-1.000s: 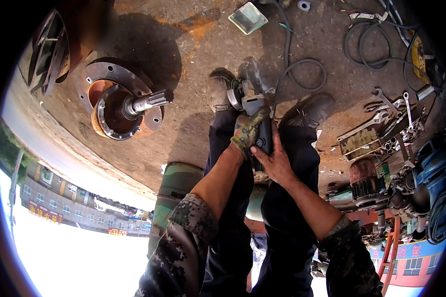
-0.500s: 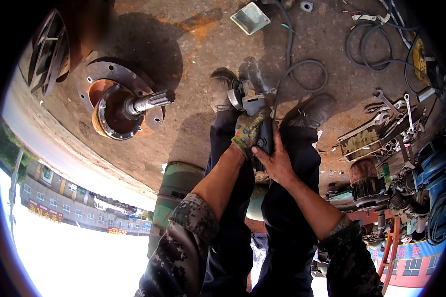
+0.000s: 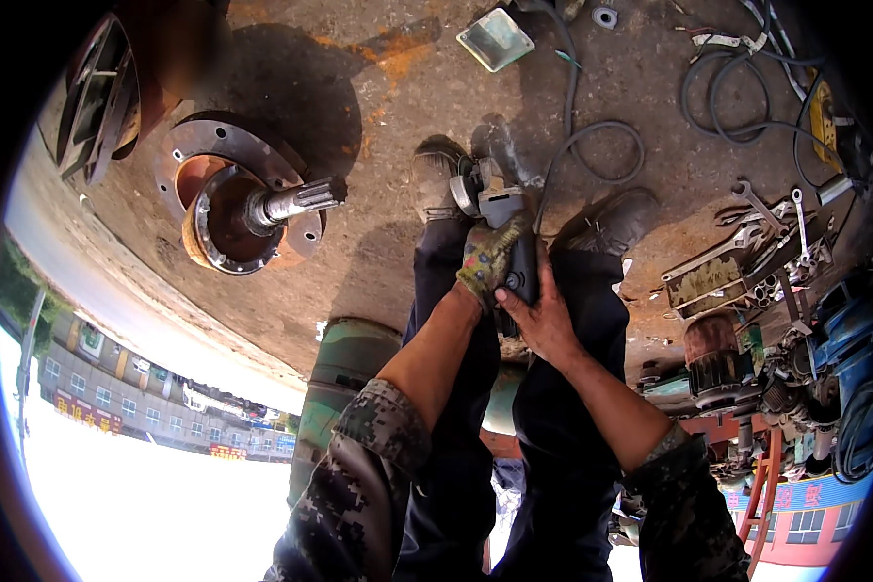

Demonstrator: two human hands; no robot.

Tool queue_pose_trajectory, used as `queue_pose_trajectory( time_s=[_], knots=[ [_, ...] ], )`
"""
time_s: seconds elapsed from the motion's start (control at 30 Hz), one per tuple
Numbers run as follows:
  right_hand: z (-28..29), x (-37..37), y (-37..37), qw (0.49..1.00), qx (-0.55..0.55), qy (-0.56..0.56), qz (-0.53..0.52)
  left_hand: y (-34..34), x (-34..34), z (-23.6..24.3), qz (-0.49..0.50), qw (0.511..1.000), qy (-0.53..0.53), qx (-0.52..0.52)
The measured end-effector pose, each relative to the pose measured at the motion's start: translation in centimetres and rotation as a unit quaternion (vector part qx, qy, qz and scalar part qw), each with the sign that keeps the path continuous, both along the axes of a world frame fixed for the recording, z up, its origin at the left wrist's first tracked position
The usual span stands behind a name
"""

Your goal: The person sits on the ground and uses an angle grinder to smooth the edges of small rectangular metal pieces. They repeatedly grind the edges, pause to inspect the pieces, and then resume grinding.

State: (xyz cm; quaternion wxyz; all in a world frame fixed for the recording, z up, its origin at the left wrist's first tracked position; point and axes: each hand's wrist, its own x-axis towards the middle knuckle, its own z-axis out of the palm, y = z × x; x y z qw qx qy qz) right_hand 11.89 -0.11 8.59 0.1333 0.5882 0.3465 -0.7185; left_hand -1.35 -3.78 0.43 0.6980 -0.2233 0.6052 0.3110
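An angle grinder [image 3: 523, 264] with a dark body and grey head is held low between my legs, its disc near my left shoe [image 3: 438, 175]. My left hand [image 3: 489, 254], in a patterned work glove, wraps round the grinder's body just behind the head. Bare, my right hand [image 3: 550, 325] grips the rear of the grinder, thumb on one side and fingers along the other. A small light metal shape shows beside the disc, but I cannot tell whether it belongs to the grinder. The grinder's cord [image 3: 606, 126] loops across the ground beyond my right shoe [image 3: 611, 221].
At left, a rusty flanged hub with a splined shaft [image 3: 291, 202] lies on the ground. A square pale tray [image 3: 496, 40] sits ahead. To the right are a metal box [image 3: 705, 286], several wrenches [image 3: 800, 225] and a motor [image 3: 713, 349]. Behind stands a green drum-like thing [image 3: 344, 369].
The view has shifted very slightly. Both hands keep the same hold on the angle grinder, with no clear movement.
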Motion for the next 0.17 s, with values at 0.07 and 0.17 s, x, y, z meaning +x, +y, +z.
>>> queue_pose_trajectory(
  time_s=[0.07,0.17],
  knots=[
    [-0.03,0.01,-0.11,1.0,0.005,0.0,0.002,-0.4,0.2,-0.32,-0.016,0.999,0.026,0.016],
    [0.02,-0.12,-0.21,1.0,0.012,0.003,-0.005,-0.91,0.36,-0.6,-0.017,0.998,0.036,0.039]
  ],
)
